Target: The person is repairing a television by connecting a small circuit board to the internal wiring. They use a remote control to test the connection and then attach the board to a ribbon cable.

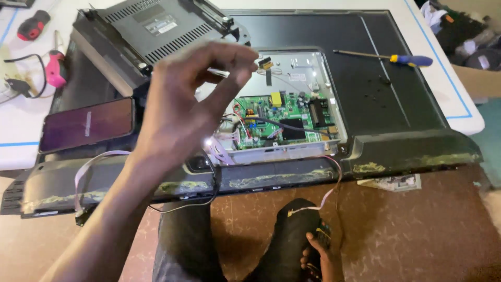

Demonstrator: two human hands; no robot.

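Observation:
My left hand is raised over the left part of a flat television that lies face down. Its fingers are curled and apart, and I see nothing between them. Behind the hand, the set's open back shows a green circuit board with wires. A pink ribbon cable hangs from the set's lower edge down to my knee. My right hand rests there, low in the view, closed on a small dark object that I cannot make out.
The removed black back cover lies on the set's upper left. A phone sits on its left edge. A blue and yellow screwdriver lies on the right panel, and pink and red tools on the white table. A small board lies on the brown floor.

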